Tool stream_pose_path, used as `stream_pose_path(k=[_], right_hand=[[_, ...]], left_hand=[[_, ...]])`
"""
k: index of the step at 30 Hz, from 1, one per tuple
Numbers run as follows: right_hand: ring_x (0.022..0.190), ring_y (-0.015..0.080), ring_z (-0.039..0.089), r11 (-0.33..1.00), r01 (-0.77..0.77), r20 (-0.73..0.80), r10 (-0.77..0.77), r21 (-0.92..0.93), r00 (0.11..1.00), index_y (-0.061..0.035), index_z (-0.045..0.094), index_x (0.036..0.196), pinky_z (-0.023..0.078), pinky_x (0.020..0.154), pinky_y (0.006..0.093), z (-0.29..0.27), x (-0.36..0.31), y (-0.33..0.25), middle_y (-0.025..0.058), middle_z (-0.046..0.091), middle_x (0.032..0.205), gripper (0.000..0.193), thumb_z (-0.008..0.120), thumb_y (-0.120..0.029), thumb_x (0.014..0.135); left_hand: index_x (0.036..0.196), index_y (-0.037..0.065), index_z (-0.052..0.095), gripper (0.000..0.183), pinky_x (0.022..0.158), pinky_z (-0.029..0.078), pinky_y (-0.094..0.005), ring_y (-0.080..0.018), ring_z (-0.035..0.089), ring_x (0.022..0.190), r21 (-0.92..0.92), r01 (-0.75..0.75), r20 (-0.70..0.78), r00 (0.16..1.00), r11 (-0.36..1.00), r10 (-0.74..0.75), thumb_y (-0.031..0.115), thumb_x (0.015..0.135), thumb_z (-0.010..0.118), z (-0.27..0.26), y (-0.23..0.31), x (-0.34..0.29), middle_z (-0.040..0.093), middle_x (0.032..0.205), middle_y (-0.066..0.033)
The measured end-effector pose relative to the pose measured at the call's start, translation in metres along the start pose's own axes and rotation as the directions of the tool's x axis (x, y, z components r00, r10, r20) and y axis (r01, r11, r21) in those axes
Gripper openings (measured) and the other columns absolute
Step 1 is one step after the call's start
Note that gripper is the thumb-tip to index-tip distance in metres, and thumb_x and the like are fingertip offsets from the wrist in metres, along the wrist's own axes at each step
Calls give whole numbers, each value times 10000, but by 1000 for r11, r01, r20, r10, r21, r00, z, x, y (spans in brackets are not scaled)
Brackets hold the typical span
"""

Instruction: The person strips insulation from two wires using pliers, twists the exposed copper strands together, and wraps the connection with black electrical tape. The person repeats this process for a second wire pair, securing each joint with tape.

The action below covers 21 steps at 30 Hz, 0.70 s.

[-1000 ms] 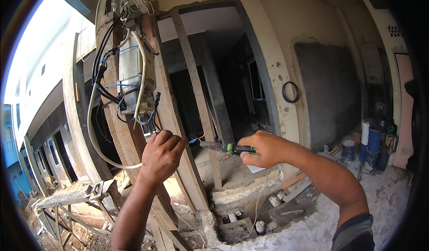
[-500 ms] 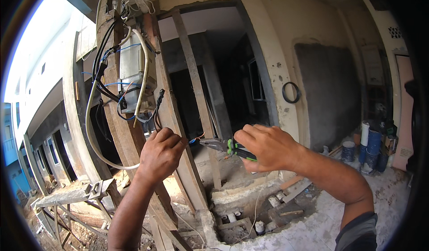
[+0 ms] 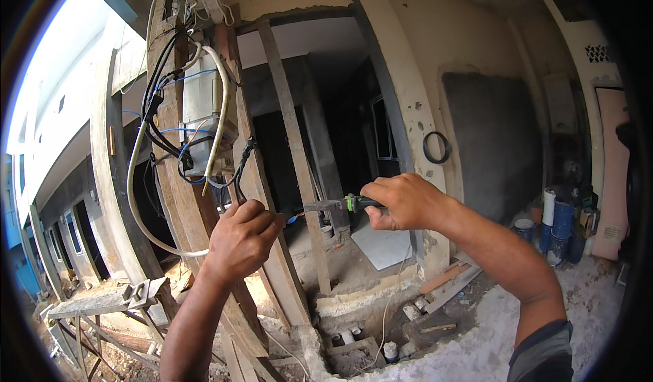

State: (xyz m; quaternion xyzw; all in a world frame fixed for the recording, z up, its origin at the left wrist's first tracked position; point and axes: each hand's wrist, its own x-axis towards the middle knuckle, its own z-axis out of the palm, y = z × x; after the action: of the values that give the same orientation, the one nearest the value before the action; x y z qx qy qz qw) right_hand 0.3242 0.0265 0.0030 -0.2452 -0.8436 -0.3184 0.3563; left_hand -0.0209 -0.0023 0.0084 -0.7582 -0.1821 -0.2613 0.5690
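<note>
My left hand (image 3: 243,238) is closed around a dark cable (image 3: 239,190) that hangs beside the wooden post. The tip of a blue wire (image 3: 294,219) pokes out at its fingers. In my right hand (image 3: 407,204) are combination pliers (image 3: 333,206) with black and green handles. Their jaws point left, near the blue wire tip; whether they touch it I cannot tell. Above my left hand, a grey meter box (image 3: 198,113) is fixed to the post, with black cables (image 3: 151,103) and a cream cable (image 3: 132,191) looping round it.
Wooden posts (image 3: 299,144) stand upright before a dark doorway. A black ring-shaped coil (image 3: 437,148) hangs on the wall at right. Below lies a rubble-filled pit (image 3: 360,344) with pipe stubs. A wooden trestle (image 3: 88,305) is at lower left, blue containers (image 3: 562,220) at far right.
The pliers have turned in my right hand, so their jaws now show edge-on, and they sit slightly higher. My left hand stays nearly in place. The view has shifted a little.
</note>
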Motion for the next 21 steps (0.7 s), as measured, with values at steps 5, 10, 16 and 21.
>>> stream_pose_path(k=[5,10,16,21], right_hand=[[654,325,699,989,-79,226,49,127,973,-44,725,971,563,622,464,-12,10,6,122,727,795,244,738,-280,910],[742,328,757,984,-74,189,104,-160,976,-35,738,1137,578,708,452,-21,8,-20,184,760,815,295,765,-231,918],[808,336,769,854,-519,483,439,37,758,-92,618,1445,595,799,468,-29,-7,-49,206,770,884,470,689,-229,1002],[1067,385,749,844,-511,450,398,162,800,-117,473,1580,583,983,471,1,-15,-38,248,730,1243,580,654,-251,1046]], left_hand=[[1042,75,776,251,812,499,-349,-189,610,959,-17,-25,-13,1000,1000,25,143,807,719,3,0,-2,695,921,14],[1000,89,780,188,767,497,-363,-199,622,921,-54,9,-43,999,999,-12,114,815,784,5,0,-1,710,891,11],[1031,82,773,238,804,497,-356,-196,611,937,-42,16,-33,999,999,-18,130,802,730,7,0,-2,692,903,14],[1010,90,775,193,750,491,-368,-205,629,879,-43,30,-21,999,999,-30,112,820,798,5,3,1,727,905,3]])
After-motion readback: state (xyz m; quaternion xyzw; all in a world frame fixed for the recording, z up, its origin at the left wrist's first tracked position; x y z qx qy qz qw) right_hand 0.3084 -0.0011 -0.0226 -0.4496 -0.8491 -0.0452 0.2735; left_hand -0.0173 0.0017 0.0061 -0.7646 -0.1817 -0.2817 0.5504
